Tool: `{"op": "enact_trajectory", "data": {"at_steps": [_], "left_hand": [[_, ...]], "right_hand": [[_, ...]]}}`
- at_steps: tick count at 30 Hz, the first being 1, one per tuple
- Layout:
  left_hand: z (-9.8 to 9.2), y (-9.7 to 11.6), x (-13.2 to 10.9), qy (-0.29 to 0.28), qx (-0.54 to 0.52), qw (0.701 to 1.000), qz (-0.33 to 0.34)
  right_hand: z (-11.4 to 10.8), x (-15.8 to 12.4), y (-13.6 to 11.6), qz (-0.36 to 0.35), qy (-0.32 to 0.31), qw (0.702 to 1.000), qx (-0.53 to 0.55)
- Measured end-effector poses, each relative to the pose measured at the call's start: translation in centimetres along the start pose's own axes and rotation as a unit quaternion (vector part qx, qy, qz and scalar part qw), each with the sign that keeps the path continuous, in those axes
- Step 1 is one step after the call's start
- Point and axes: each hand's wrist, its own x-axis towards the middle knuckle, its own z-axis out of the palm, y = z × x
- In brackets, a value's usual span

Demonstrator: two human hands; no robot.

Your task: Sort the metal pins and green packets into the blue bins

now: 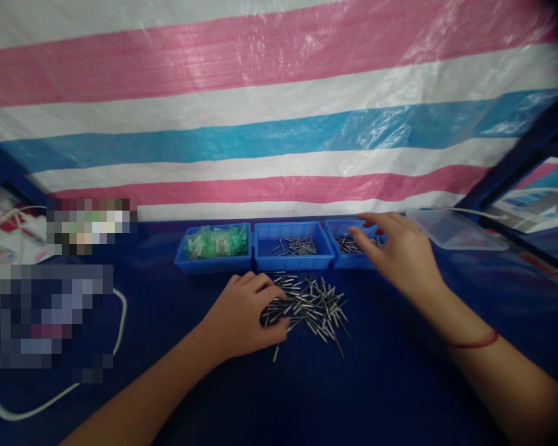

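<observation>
Striped sheeting [260, 139] in pink, white and blue hangs behind the dark blue table [335, 396] where both of my hands are at work. Loose metal pins [320, 310] lie in a heap near the middle of the tabletop, pointing every which way, a few straying toward me. My left hand [246, 317] rests at the left side of this heap, fingers curled and thumb apart from the forefinger, with pins showing between them; I cannot tell whether it grips any. My right hand [404, 254] is over the right-hand bin [348, 261], thumb and fingers spread open, a thin red cord [474, 342] around that wrist. More pins lie inside that bin and in the middle bin [286, 259] just beside it. Green plastic packets [221, 240] fill the left-hand bin [214, 267]. Beyond my right hand lies a clear plastic lid [462, 232], and a white cable [122, 316] loops across the table's left side.
</observation>
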Motion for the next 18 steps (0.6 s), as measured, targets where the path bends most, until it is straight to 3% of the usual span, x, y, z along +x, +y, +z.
{"op": "enact_trajectory", "data": {"at_steps": [9, 18], "left_hand": [[0.6, -0.5, -0.1, -0.018, 0.043, 0.999, 0.009], [1.9, 0.0, -0.1, 0.027, 0.050, 0.998, -0.019]], "right_hand": [[0.1, -1.9, -5.3, -0.108, -0.091, 0.986, 0.093], [0.4, -3.0, -6.9, -0.133, -0.151, 0.969, 0.145]]}}
